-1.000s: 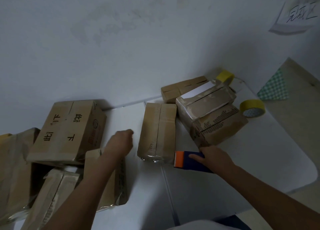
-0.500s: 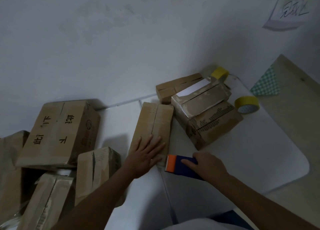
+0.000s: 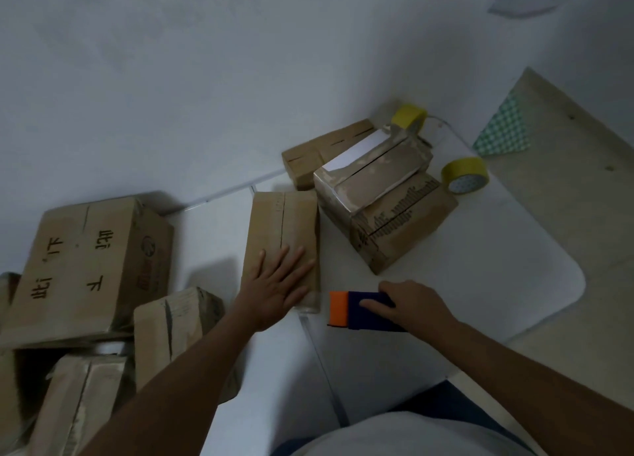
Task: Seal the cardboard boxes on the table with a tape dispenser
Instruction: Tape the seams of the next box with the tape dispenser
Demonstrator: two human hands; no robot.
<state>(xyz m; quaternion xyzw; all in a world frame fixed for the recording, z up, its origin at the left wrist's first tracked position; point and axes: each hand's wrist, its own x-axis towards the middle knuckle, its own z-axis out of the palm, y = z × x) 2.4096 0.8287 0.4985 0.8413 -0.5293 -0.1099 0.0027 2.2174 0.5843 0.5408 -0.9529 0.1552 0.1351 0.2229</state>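
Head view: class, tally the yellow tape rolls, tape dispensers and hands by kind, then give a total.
Yellow tape rolls: 2, back roll, front roll
Tape dispenser: 1
Hands: 2, left hand, right hand
Total: 5

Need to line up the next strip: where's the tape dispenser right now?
In the head view, the tape dispenser sits on the white table, gripped by the right hand, just right of the box under the left hand.

Brown boxes (image 3: 280, 236), blue-and-orange tape dispenser (image 3: 356, 309), yellow tape rolls (image 3: 464, 174), green-checked cloth (image 3: 504, 133).
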